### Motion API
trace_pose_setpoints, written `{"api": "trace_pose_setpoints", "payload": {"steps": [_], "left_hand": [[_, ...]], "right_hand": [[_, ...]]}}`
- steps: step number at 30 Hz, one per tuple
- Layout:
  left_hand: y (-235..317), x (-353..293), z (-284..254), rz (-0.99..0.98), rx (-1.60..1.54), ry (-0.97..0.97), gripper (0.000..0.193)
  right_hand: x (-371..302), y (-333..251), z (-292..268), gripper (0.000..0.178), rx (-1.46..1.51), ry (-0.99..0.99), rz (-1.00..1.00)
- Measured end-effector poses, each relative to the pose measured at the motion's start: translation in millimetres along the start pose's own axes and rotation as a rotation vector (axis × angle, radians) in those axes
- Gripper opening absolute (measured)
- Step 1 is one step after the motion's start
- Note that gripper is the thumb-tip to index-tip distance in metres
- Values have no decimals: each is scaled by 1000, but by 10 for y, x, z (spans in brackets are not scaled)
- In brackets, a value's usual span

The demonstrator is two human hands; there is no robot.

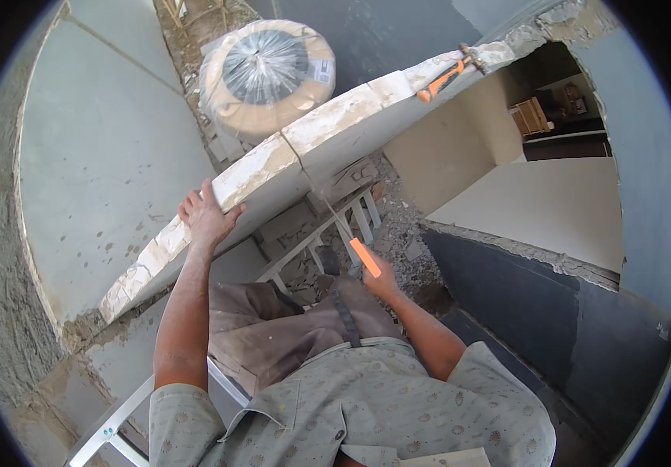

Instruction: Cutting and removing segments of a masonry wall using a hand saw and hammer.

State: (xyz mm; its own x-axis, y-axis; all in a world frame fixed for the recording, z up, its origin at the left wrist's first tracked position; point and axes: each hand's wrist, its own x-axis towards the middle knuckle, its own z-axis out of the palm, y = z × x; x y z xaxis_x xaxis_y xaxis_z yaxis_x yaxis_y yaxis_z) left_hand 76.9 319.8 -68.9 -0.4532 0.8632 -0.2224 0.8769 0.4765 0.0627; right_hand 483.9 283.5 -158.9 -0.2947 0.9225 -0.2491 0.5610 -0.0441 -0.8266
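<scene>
One slot (292, 149) crosses the wall (343, 124) top, perhaps cut only partway; both sides stand. The left hand (211, 223) lies splayed there, grasping nothing; the right hand (383, 282) wraps an orange-handled tool (365, 258) pointing slotward.

Left grip (209, 221) splayed, arm (186, 319) extended, right grip (383, 282) curled

And here's the wall (335, 121), its pale top chipped and rough, bearing an orange-and-black-handled tool (444, 80) (towards the right, that one) and, farther left, the person's left hand (209, 222).
</scene>
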Motion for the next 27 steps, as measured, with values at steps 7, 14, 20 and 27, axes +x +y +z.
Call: {"api": "trace_pose_setpoints", "payload": {"steps": [7,14,20,27], "left_hand": [[39,-26,-75,-41,-42,-32,98],[10,-66,-117,-36,-49,-47,98],[-39,-340,-2,-55,-326,97,88],[-3,-1872,-345,-353,-1437,236,61]], "right_hand": [[-499,-1354,-1720,46,-18,-282,160],[-1190,-2667,-3932,48,-114,-185,187],[-487,-2930,-2706,68,402,-289,-89],[-29,-3332,-367,48,727,-797,92]]}}
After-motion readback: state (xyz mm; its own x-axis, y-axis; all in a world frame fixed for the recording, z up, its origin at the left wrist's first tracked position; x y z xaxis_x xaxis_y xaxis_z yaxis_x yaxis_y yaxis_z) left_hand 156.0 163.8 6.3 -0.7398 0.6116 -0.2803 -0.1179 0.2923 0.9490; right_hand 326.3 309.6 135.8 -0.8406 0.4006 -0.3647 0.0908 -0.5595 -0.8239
